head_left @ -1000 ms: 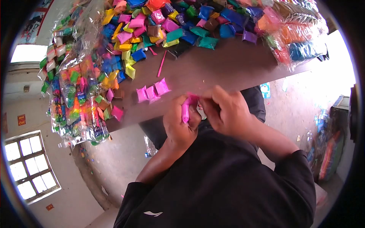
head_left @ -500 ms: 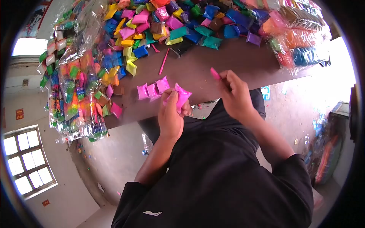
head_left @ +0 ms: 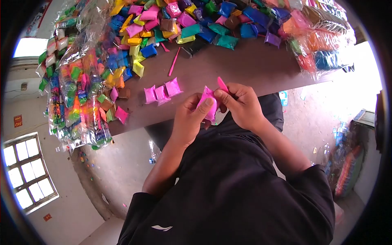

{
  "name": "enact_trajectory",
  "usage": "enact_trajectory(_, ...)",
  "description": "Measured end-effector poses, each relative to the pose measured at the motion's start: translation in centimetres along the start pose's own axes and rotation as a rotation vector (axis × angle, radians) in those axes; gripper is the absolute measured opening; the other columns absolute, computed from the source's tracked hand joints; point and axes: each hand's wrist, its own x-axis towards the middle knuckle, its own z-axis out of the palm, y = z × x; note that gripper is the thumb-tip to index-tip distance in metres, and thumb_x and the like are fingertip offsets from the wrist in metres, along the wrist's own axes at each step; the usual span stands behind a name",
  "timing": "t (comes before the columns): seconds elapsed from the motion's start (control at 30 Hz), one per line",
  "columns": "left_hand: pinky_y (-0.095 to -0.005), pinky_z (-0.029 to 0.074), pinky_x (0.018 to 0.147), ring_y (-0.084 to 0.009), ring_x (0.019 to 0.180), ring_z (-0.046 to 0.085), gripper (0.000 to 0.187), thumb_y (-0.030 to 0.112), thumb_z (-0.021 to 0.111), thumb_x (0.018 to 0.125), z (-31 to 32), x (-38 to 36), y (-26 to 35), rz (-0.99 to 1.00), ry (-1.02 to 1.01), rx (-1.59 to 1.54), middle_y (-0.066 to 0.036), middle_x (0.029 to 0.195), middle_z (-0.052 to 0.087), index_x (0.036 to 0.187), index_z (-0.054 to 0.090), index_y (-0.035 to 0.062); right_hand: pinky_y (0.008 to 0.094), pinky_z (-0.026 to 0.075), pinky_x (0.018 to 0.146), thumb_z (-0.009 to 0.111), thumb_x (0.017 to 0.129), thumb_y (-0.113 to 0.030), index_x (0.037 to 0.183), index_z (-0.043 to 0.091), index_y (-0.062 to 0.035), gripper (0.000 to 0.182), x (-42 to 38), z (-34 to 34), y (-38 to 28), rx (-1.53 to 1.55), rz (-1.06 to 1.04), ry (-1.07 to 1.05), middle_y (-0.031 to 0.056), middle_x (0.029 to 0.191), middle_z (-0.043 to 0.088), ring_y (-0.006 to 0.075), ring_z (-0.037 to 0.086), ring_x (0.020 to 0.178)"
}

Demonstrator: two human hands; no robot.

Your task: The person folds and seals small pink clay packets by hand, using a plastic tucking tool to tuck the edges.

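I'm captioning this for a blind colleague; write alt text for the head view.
A person's left hand holds a pink packet while the right hand pinches a slim pink object beside it. Three more pink packets lie on the brown table, heaps of colourful packets beyond.

Glossy plastic wraps the pink packet (head_left: 212, 111) at centre; the tabletop (head_left: 245, 63) looks smooth, the shirt (head_left: 241, 196) below matt cloth.

Your held packet (head_left: 211, 110) is pink, like three packets (head_left: 162, 94) on the brown table (head_left: 245, 63); before it, your shirt (head_left: 241, 192) is black.
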Motion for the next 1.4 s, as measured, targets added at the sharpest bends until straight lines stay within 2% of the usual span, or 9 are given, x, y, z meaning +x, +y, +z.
enact_trajectory(0.2, -0.028, 0.048, 0.05, -0.0133, 0.064, 0.062, 0.036, 0.039, 0.052, 0.109, -0.5, -0.2, 0.5, -0.146, -0.184, -0.295, -0.007, 0.087, 0.067, 0.124, 0.056, 0.0069, 0.0337, 0.047, 0.059, 0.064, 0.102, -0.015, 0.104, 0.058, -0.0006, 0.015, -0.8, 0.8, -0.3, -0.006, -0.136, 0.257, 0.007, 0.07, 0.062, 0.0155, 0.06, 0.063)
enact_trajectory(0.3, -0.0291, 0.048, 0.05, -0.0147, 0.064, 0.062, 0.037, 0.043, 0.043, 0.111, 0.3, -0.3, 0.7, -0.129, -0.031, -0.271, -0.007, 0.086, 0.066, 0.125, 0.056, 0.01, 0.0477, 0.05, 0.06, 0.062, 0.096, -0.005, 0.105, 0.054, -0.0022, 0.012, -2.8, 0.7, -1.2, -0.366, -0.372, 0.013, 0.0212, 0.079, 0.064, 0.0438, 0.065, 0.069)
enact_trajectory(0.47, -0.0253, 0.044, 0.051, -0.0105, 0.064, 0.059, 0.031, 0.039, 0.039, 0.112, 0.7, 0.8, -1.9, 0.186, 0.277, 0.019, -0.002, 0.083, 0.063, 0.115, 0.056, 0.0135, 0.0485, 0.049, 0.056, 0.065, 0.095, -0.005, 0.099, 0.054, -0.0034, 0.012, -2.5, 0.9, -0.8, -0.583, -0.515, 0.006, 0.0186, 0.071, 0.062, 0.0425, 0.064, 0.065)
enact_trajectory(0.57, -0.0273, 0.049, 0.06, -0.0124, 0.072, 0.061, 0.024, 0.033, 0.047, 0.111, 1.5, -0.2, 1.1, -0.038, 0.241, -0.112, 0.0, 0.088, 0.062, 0.112, 0.058, 0.0122, 0.0401, 0.05, 0.054, 0.069, 0.09, 0.002, 0.093, 0.058, -0.0031, 0.013, -1.8, 0.5, -1.4, -0.552, -0.358, 0.207, 0.0145, 0.07, 0.063, 0.0344, 0.066, 0.059)
enact_trajectory(0.73, -0.023, 0.044, 0.052, -0.0064, 0.067, 0.056, 0.024, 0.034, 0.043, 0.112, 1.5, 0.0, 0.5, 0.067, 0.216, -0.061, 0.002, 0.087, 0.057, 0.106, 0.054, 0.0141, 0.0372, 0.046, 0.051, 0.067, 0.093, 0.0, 0.094, 0.058, -0.0026, 0.01, -2.3, 0.9, -1.1, -0.548, -0.584, 0.051, 0.0144, 0.068, 0.063, 0.0302, 0.064, 0.054)
enact_trajectory(0.8, -0.0232, 0.044, 0.052, -0.0061, 0.068, 0.056, 0.023, 0.033, 0.043, 0.112, 1.6, 0.0, 0.5, 0.098, 0.222, -0.068, 0.002, 0.087, 0.056, 0.106, 0.054, 0.014, 0.0479, 0.051, 0.058, 0.07, 0.087, -0.005, 0.101, 0.059, -0.0056, 0.019, -1.7, 0.0, -1.4, -0.504, -0.236, 0.119, 0.0177, 0.075, 0.065, 0.0411, 0.066, 0.067)
enact_trajectory(0.93, -0.0238, 0.044, 0.051, -0.0069, 0.067, 0.055, 0.02, 0.031, 0.044, 0.111, 1.2, 0.1, -0.1, 0.098, 0.254, -0.018, 0.002, 0.086, 0.055, 0.106, 0.053, 0.0138, 0.0455, 0.05, 0.052, 0.07, 0.09, -0.007, 0.096, 0.057, -0.0053, 0.015, -1.8, 0.8, -0.8, -0.539, -0.68, 0.028, 0.0178, 0.068, 0.063, 0.04, 0.066, 0.061)
enact_trajectory(1.07, -0.0229, 0.043, 0.054, -0.0089, 0.068, 0.054, 0.019, 0.031, 0.046, 0.107, 2.7, -0.2, 1.8, -0.03, 0.336, -0.168, -0.001, 0.084, 0.058, 0.105, 0.052, 0.0132, 0.0361, 0.048, 0.053, 0.071, 0.088, 0.003, 0.097, 0.058, -0.0017, 0.016, -1.5, -0.1, -1.7, -0.5, -0.474, 0.124, 0.0123, 0.064, 0.062, 0.0302, 0.064, 0.054)
enact_trajectory(1.4, -0.0279, 0.043, 0.072, -0.0148, 0.08, 0.057, 0.021, 0.027, 0.048, 0.105, 1.4, 0.1, 0.8, 0.095, 0.113, -0.375, -0.007, 0.085, 0.061, 0.096, 0.054, 0.009, 0.0393, 0.05, 0.054, 0.074, 0.082, 0.004, 0.094, 0.058, -0.0042, 0.021, -1.8, 1.0, -1.3, -0.569, -0.652, 0.038, 0.0106, 0.067, 0.062, 0.0321, 0.067, 0.059)
